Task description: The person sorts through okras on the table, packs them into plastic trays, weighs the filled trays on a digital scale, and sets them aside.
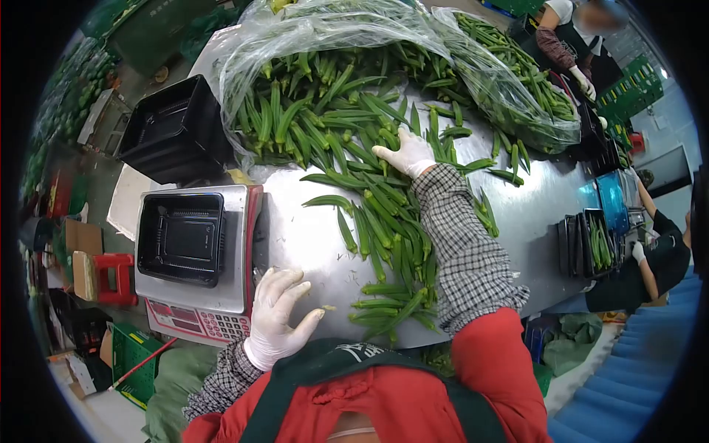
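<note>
My right hand [408, 153], in a white glove, reaches into the pile of okra [325, 125] on the metal table. Its thumb and forefinger are stretched apart over the pods, and no pod shows in its grip. Closer to me, my left hand [279, 311], also gloved, hovers by the table's near edge with its fingers spread and nothing in it. Beside that hand is a digital scale [235, 299] bearing a black plastic tray [181, 238]. Loose okra [391, 221] trails from the pile down to the near edge, between my two hands.
Clear plastic bags [332, 33] surround the okra at the back. Stacked black trays [173, 129] stand behind the scale. At right, a co-worker [650, 269] is beside trays of okra [600, 240]; another person [576, 44] works at the far right. A red stool [114, 279] stands left.
</note>
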Available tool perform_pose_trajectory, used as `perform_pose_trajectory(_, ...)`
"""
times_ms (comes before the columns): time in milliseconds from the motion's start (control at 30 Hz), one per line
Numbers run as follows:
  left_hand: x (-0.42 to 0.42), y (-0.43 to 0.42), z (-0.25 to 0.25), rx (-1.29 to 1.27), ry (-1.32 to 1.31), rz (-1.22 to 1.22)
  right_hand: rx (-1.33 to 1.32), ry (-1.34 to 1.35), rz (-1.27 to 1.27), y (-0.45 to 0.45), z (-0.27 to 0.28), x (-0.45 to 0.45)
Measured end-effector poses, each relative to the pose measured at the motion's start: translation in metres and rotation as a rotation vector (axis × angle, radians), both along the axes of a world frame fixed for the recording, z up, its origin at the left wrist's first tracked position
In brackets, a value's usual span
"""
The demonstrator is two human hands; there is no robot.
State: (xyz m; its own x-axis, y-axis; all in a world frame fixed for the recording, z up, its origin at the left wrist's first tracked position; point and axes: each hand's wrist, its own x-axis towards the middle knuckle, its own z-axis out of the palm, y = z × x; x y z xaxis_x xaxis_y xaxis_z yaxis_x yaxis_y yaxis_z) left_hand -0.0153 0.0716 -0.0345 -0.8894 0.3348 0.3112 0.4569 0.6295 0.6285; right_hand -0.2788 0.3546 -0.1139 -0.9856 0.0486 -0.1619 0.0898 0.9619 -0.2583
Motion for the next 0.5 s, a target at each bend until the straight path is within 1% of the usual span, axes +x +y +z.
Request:
perform_pose_trajectory(100, -0.001, 0.002, -0.016, 0.019, -0.053, 0.018, 0.007, -0.080, 0.134, -0.030, 0.018, 0.010)
perform_pose_trajectory(133, 0.001, 0.004, -0.022, 0.034, -0.077, 0.017, -0.036, -0.006, 0.287, -0.033, 0.013, 0.018)
perform_pose_trajectory(167, 0.000, 0.007, -0.029, 0.026, -0.073, -0.001, -0.078, -0.057, 0.381, -0.042, 0.026, 0.035)
perform_pose_trajectory(233, -0.005, 0.015, -0.042, 0.010, -0.053, -0.030, -0.100, -0.015, 0.520, -0.054, 0.018, 0.071)
perform_pose_trajectory(300, -0.008, 0.021, -0.050, 0.017, -0.042, -0.068, -0.151, 0.171, 0.629, -0.054, 0.011, 0.113)
perform_pose_trajectory(367, -0.012, 0.024, -0.055, 0.022, -0.004, -0.105, -0.195, 0.296, 0.670, -0.051, 0.018, 0.151)
perform_pose_trajectory(433, -0.012, 0.023, -0.061, 0.015, -0.038, -0.106, -0.111, 0.283, 0.649, -0.042, 0.029, 0.178)
perform_pose_trajectory(500, -0.011, 0.022, -0.065, 0.016, -0.081, -0.101, -0.108, 0.291, 0.584, -0.031, 0.036, 0.194)
